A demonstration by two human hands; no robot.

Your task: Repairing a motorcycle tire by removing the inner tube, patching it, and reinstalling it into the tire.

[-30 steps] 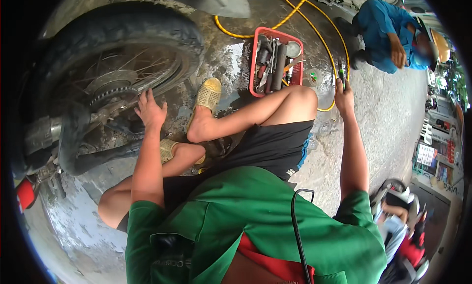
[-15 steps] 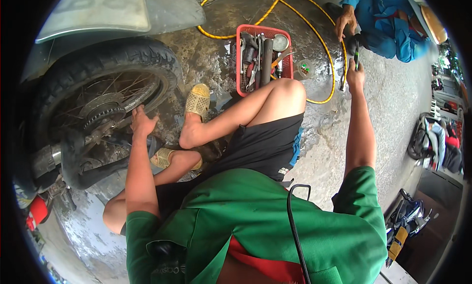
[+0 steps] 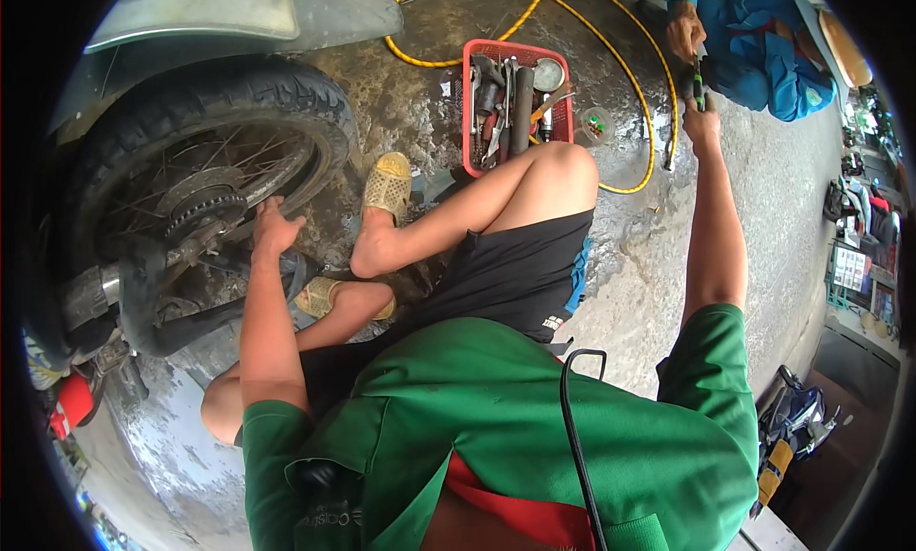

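Note:
My left hand [image 3: 277,229] rests at the rim of the motorcycle wheel [image 3: 315,107] on the left, fingertips near the chain sprocket [image 3: 205,203], thumb spread and nothing visible in its grasp. My right hand [image 3: 704,122], arm stretched out, is closed on a green-and-black hand tool [image 3: 697,85]. A co-worker's hand [image 3: 684,31] is at the tool's far end; whether it grips it I cannot tell. A red plastic basket [image 3: 470,150] of assorted tools lies beyond my crossed legs, with a small tub of little parts [image 3: 596,126] beside it.
A co-worker in blue [image 3: 749,55] crouches at upper right. A yellow hose [image 3: 649,150] loops over the wet concrete floor [image 3: 744,198]. The grey mudguard [image 3: 343,12] overhangs the wheel. A parked motorbike [image 3: 797,408] and shop shelving [image 3: 849,270] stand along the right.
My right hand has moved up and outward with the tool. The co-worker's hand has reached over to it. My left hand stays by the wheel, its fingers less spread.

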